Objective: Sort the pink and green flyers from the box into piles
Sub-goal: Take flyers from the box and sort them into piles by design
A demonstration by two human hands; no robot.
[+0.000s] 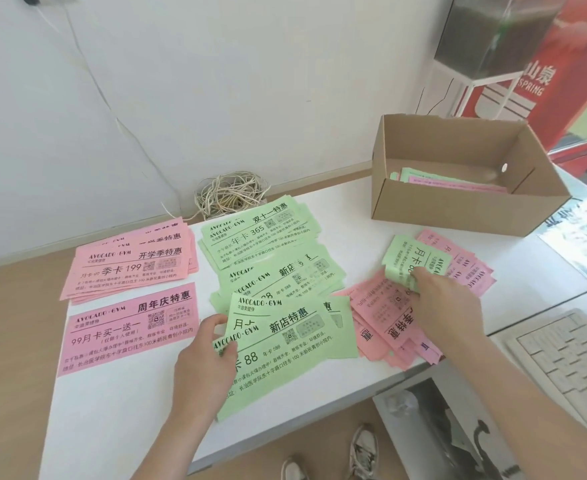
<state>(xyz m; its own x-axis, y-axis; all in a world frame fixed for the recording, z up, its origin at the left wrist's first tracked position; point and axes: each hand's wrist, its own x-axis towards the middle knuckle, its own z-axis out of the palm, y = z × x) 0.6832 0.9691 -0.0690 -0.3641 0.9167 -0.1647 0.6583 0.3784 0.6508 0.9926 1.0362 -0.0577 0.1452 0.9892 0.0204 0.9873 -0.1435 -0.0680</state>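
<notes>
Head view: right hand, grip pinching one green flyer off the mixed heap, flyer's long axis pointing away from the person. Green pile lies to its left, long axis crosswise, so prob. a quarter turn is needed. Left hand is nearer that pile, grip holding a green sheaf. Box sits behind the right hand, w/ a few pink & green flyers inside.
</notes>
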